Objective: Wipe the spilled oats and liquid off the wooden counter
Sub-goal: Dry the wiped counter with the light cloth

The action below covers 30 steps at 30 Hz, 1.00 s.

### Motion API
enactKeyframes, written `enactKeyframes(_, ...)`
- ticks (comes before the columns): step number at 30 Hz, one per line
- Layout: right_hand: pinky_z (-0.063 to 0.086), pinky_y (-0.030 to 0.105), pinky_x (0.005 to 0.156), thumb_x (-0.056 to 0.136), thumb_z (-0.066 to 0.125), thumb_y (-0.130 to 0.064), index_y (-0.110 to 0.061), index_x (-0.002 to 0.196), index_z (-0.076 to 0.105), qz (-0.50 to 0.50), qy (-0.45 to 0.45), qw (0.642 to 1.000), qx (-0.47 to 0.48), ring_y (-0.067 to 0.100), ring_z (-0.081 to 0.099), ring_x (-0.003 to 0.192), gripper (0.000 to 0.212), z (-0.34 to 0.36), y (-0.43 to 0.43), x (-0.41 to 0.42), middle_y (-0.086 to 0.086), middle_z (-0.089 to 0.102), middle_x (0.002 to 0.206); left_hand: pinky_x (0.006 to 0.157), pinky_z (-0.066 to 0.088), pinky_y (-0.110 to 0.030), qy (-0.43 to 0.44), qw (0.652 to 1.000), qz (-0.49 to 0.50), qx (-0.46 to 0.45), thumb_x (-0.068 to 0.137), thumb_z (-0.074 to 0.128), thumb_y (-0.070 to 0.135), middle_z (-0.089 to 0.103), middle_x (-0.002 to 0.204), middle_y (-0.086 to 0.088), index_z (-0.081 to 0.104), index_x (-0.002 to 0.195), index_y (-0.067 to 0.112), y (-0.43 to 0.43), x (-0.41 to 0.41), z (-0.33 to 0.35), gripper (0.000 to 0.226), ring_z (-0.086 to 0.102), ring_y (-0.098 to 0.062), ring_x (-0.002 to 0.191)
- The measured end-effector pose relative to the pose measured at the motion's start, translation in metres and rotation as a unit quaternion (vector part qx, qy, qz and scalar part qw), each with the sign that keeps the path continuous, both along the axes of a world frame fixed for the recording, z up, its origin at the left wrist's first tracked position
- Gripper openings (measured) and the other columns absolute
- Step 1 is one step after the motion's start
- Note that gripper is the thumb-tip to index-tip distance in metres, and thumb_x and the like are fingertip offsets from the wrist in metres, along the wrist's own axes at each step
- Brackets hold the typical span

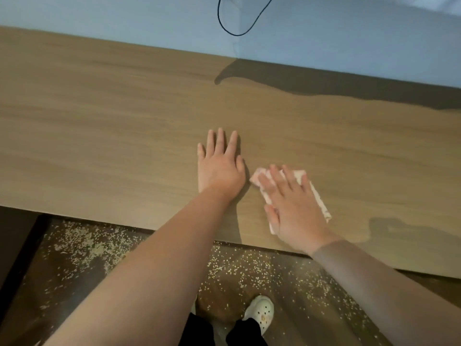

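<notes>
My left hand (219, 166) lies flat on the wooden counter (112, 126), fingers straight and pointing away from me. Just to its right, my right hand (291, 206) presses a folded pale pink cloth (318, 198) flat against the counter near the front edge, fingers spread and straight. Parts of the cloth stick out past the fingertips and along the right side of the hand. No oats or liquid show on the visible counter surface.
Scattered oats (94, 245) cover the dark floor below the counter's front edge. My foot in a white clog (260, 312) stands among them. A black cable (234, 26) loops down the blue-grey wall behind the counter.
</notes>
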State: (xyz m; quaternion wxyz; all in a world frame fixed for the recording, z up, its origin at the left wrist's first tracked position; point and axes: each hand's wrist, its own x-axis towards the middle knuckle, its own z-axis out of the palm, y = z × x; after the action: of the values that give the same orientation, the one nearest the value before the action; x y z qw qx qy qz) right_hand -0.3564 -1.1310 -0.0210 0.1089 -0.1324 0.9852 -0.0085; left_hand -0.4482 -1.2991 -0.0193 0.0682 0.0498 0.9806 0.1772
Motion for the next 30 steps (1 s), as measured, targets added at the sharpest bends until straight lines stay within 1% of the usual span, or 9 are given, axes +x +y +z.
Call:
enactKeyframes(2, 0.013, 0.054, 0.120, 0.099, 0.020, -0.042, -0.028, 0.155, 0.003, 0.146, -0.005, 0.989, 0.009, 0.028, 0.008, 0.149, 0.061, -0.002, 0.013, 0.034, 0.006, 0.009, 0.161, 0.122, -0.004, -0.047, -0.003, 0.999, -0.017, -0.041, 0.102, 0.029, 0.038, 0.000, 0.166, -0.004, 0.012, 0.158, 0.028, 0.001, 0.001, -0.005, 0.060, -0.009, -0.022, 0.152)
enactKeyframes(4, 0.017, 0.052, 0.117, 0.097, 0.027, -0.041, -0.028, 0.156, 0.007, 0.169, 0.001, 0.985, 0.012, 0.026, 0.015, 0.147, 0.063, -0.004, 0.032, 0.047, 0.003, 0.016, 0.160, 0.122, -0.003, -0.047, -0.001, 0.998, -0.016, -0.060, 0.101, 0.029, 0.041, -0.001, 0.166, -0.003, 0.011, 0.158, 0.028, 0.002, 0.000, -0.007, 0.062, -0.009, -0.021, 0.152)
enactKeyframes(8, 0.021, 0.056, 0.117, 0.097, 0.019, -0.034, -0.030, 0.154, 0.010, -0.046, -0.005, 0.999, 0.024, 0.027, 0.012, 0.149, 0.057, 0.003, 0.076, 0.010, 0.005, 0.008, 0.162, 0.123, -0.003, -0.047, 0.001, 0.997, -0.013, -0.081, 0.100, 0.028, 0.043, -0.002, 0.166, -0.003, 0.009, 0.158, 0.028, 0.005, 0.001, -0.007, 0.063, -0.010, -0.021, 0.152)
enactKeyframes(13, 0.009, 0.059, 0.117, 0.099, 0.019, -0.037, -0.020, 0.155, 0.011, -0.269, 0.013, 0.963, -0.016, 0.033, 0.004, 0.149, 0.060, 0.001, 0.075, -0.060, 0.012, 0.006, 0.163, 0.123, -0.002, -0.047, 0.001, 0.996, -0.002, -0.084, 0.100, 0.028, 0.044, -0.001, 0.166, -0.001, 0.012, 0.158, 0.028, 0.005, 0.001, -0.007, 0.062, -0.009, -0.020, 0.152)
enactKeyframes(17, 0.004, 0.057, 0.120, 0.102, 0.015, -0.042, -0.024, 0.154, -0.004, -0.049, 0.010, 0.999, -0.016, 0.030, -0.008, 0.149, 0.059, 0.000, 0.025, -0.020, 0.008, -0.006, 0.162, 0.123, -0.002, -0.047, -0.002, 0.997, 0.000, -0.081, 0.100, 0.029, 0.043, 0.000, 0.166, -0.001, 0.013, 0.158, 0.028, 0.005, 0.002, -0.006, 0.062, -0.008, -0.020, 0.152)
enactKeyframes(20, 0.009, 0.055, 0.118, 0.101, 0.016, -0.048, -0.027, 0.153, 0.002, 0.106, -0.005, 0.994, -0.025, 0.026, 0.004, 0.149, 0.057, 0.000, 0.039, 0.017, 0.005, 0.006, 0.161, 0.123, -0.002, -0.046, -0.002, 0.997, -0.001, -0.079, 0.100, 0.030, 0.043, 0.000, 0.166, -0.001, 0.013, 0.158, 0.028, 0.006, 0.001, -0.005, 0.062, -0.008, -0.020, 0.152)
enactKeyframes(22, 0.011, 0.056, 0.118, 0.100, 0.017, -0.047, -0.029, 0.153, 0.005, 0.101, -0.007, 0.995, 0.000, 0.027, 0.008, 0.149, 0.057, -0.001, 0.067, 0.002, 0.005, 0.008, 0.162, 0.123, -0.003, -0.046, 0.000, 0.997, 0.001, -0.078, 0.100, 0.030, 0.043, 0.000, 0.166, -0.001, 0.013, 0.158, 0.028, 0.006, 0.002, -0.005, 0.062, -0.009, -0.020, 0.152)
enactKeyframes(27, 0.006, 0.056, 0.119, 0.101, 0.023, -0.036, -0.023, 0.156, 0.010, -0.127, 0.016, 0.991, -0.026, 0.029, 0.004, 0.150, 0.058, 0.002, 0.091, -0.098, 0.008, 0.006, 0.164, 0.123, -0.003, -0.046, 0.006, 0.997, 0.000, -0.076, 0.100, 0.030, 0.044, 0.000, 0.166, -0.001, 0.013, 0.158, 0.029, 0.005, 0.002, -0.006, 0.062, -0.009, -0.019, 0.152)
enactKeyframes(30, 0.001, 0.056, 0.118, 0.101, 0.027, -0.034, -0.026, 0.155, 0.010, -0.092, 0.014, 0.994, -0.059, 0.029, 0.000, 0.150, 0.057, 0.002, 0.046, -0.120, 0.008, 0.003, 0.164, 0.123, -0.003, -0.046, 0.006, 0.997, 0.001, -0.073, 0.100, 0.031, 0.043, 0.001, 0.166, -0.001, 0.013, 0.158, 0.028, 0.006, 0.002, -0.006, 0.062, -0.008, -0.019, 0.152)
